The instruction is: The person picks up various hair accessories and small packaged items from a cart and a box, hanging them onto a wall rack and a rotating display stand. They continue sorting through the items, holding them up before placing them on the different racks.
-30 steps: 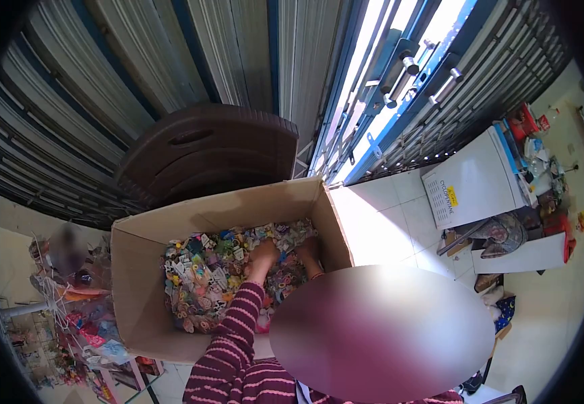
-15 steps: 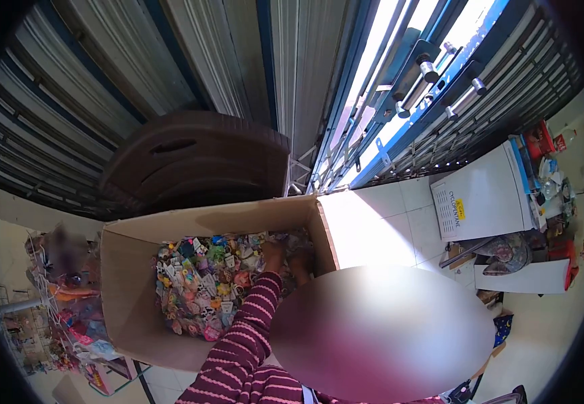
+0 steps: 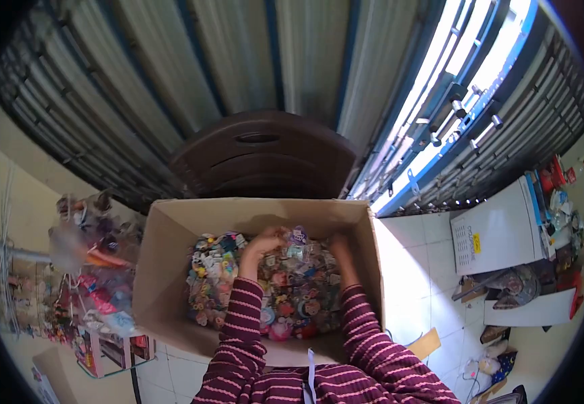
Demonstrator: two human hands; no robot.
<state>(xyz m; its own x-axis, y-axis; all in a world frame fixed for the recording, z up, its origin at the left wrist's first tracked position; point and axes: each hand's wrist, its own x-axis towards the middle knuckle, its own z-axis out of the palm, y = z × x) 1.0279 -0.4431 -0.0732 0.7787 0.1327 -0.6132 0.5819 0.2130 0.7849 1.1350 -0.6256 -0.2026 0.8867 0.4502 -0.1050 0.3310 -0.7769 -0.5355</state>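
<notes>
Okay, left hand (image 3: 265,242): pinching purple-topped clear packet (image 3: 298,237)
Right hand (image 3: 340,246): inside cardboard box (image 3: 160,269), shadowed, grip can't tell
Packet handling: best pinched lightly, clear of loose trinkets (image 3: 219,266)

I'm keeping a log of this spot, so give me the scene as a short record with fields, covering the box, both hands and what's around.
container: open cardboard box
contents: pile of small, colourful items, many too small to identify
left hand: in the box, fingers at a clear packet with a purple part; grip unclear
right hand: in the box, towards its right side; fingers shadowed, hold unclear
beyond the box: brown chair back
right of the box: white appliance with a yellow label
</notes>
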